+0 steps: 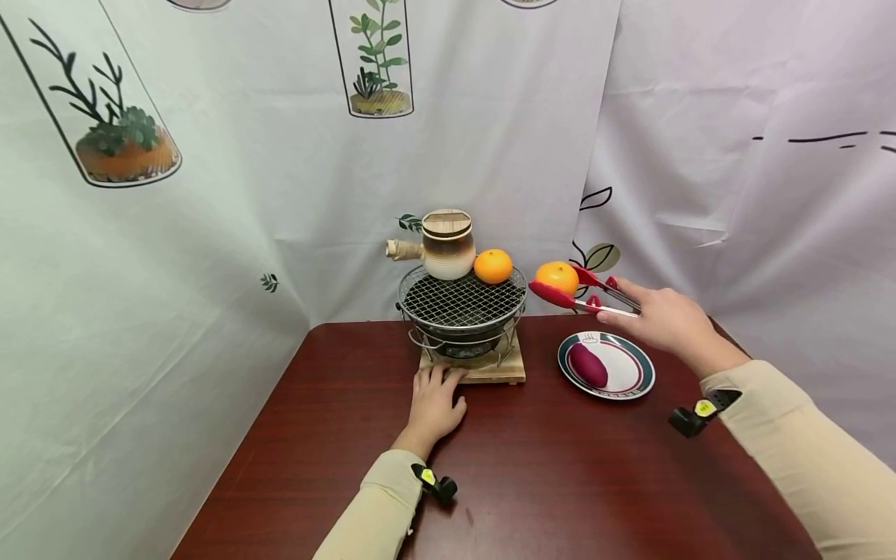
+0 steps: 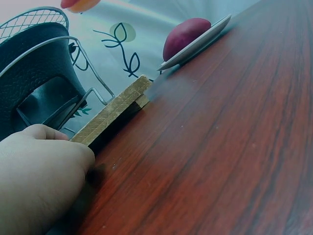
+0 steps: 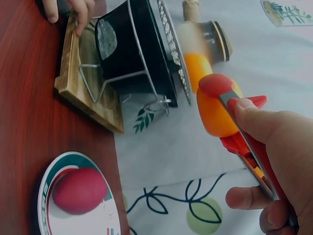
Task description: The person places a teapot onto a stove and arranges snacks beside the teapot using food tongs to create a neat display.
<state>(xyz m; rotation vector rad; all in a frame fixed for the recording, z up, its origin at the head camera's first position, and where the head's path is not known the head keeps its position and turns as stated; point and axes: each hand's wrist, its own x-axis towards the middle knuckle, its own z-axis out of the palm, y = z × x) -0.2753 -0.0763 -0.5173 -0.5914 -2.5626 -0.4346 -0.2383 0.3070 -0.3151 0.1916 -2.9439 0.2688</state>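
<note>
My right hand (image 1: 668, 319) grips a pair of red-tipped metal tongs (image 3: 252, 152). Between the tongs' tips an orange (image 1: 556, 277) is pinched in the air, up and to the left of the plate. My left hand (image 1: 432, 404) rests at the front left edge of the wooden board (image 1: 500, 372), fingertips on its rim. On that board stands a black tabletop grill (image 2: 46, 88) with a round wire mesh (image 1: 455, 302). A second orange (image 1: 493, 266) sits on the mesh beside a clay pot (image 1: 449, 253) with a wooden lid and a wrapped side handle.
A patterned white plate (image 1: 633, 373) holds a purple sweet potato (image 1: 588, 365), right of the grill. All stand on a dark red wooden table (image 1: 532, 474). Behind hangs a white cloth (image 1: 504, 140) printed with plants, close to the table's back edge.
</note>
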